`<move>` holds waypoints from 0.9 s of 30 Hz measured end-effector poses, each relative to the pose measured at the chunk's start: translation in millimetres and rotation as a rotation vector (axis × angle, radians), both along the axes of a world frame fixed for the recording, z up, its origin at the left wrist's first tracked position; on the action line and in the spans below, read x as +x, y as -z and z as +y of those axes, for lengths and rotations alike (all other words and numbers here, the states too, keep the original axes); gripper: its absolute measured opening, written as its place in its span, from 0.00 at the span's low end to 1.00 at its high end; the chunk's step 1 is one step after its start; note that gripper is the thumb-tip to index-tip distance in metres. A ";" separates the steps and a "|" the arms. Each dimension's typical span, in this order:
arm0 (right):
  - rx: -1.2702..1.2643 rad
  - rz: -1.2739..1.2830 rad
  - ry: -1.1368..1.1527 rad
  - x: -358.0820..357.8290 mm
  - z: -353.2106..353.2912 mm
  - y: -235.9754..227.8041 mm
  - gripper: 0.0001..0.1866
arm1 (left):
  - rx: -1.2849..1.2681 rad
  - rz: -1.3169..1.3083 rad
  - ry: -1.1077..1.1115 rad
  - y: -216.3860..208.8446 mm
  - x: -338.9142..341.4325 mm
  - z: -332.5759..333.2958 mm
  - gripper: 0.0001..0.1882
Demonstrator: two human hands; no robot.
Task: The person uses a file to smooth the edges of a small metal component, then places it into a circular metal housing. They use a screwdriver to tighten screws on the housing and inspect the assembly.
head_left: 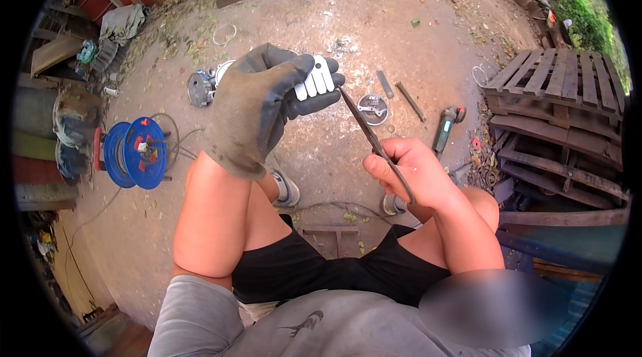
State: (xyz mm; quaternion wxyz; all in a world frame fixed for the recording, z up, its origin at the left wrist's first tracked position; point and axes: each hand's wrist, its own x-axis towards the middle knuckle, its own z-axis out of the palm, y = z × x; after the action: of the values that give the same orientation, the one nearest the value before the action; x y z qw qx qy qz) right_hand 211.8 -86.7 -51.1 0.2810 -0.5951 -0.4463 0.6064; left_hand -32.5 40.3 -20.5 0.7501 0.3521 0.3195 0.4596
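Observation:
My left hand (257,99), in a brown work glove with dark coated fingers, is closed around a small white slotted piece (315,80). Its pale bars stick out between thumb and fingers. In my bare right hand (409,168), a long thin dark metal tool (364,123) is gripped between thumb and curled fingers. The tool's tapered end reaches up to the gloved fingertips, beside the white piece; whether it touches the piece I cannot tell. Its exact kind is unclear. Both hands are held above the ground, in front of my knees.
On the ground beyond lie a round metal part (372,109), a short flat bar (384,84), a longer bar (410,101) and a green angle grinder (444,131). A grey metal housing (199,88) and a blue cable reel (144,152) stand left. Wooden pallets (558,89) are stacked right.

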 end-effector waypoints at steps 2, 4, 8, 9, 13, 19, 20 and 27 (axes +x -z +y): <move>0.066 -0.004 0.010 6.2 2.1 6.1 0.25 | -0.001 0.011 0.003 0.5 -2.6 2.9 0.05; 0.169 0.009 0.043 14.8 4.2 9.0 0.24 | 0.006 0.042 0.027 -0.7 -4.2 5.8 0.06; 0.524 -0.105 0.255 38.9 21.1 12.6 0.21 | 0.515 0.733 -0.184 -12.1 3.6 1.8 0.10; 0.584 -0.170 0.382 51.7 25.3 9.4 0.22 | 0.549 0.618 -0.201 -9.2 4.7 6.9 0.12; 0.904 0.333 0.947 124.6 17.6 -45.5 0.28 | 0.436 0.288 -0.068 -14.4 -8.9 21.7 0.14; 1.239 -0.255 1.349 237.2 -84.7 -29.0 0.14 | 0.179 0.029 -0.017 2.8 -22.4 58.8 0.15; 1.084 -0.556 1.326 245.8 -103.1 12.6 0.12 | 0.254 0.146 -0.058 2.2 -17.6 61.9 0.16; -0.842 -1.178 0.044 174.0 -451.5 294.3 0.25 | -0.014 -0.507 0.147 22.9 -21.2 65.9 0.16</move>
State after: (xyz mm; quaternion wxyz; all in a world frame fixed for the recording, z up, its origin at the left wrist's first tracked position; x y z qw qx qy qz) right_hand 385.8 -538.2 -345.4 -0.2470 -0.8897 -0.2400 0.2997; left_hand -53.8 106.1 -43.3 0.8400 0.2428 0.0982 0.4751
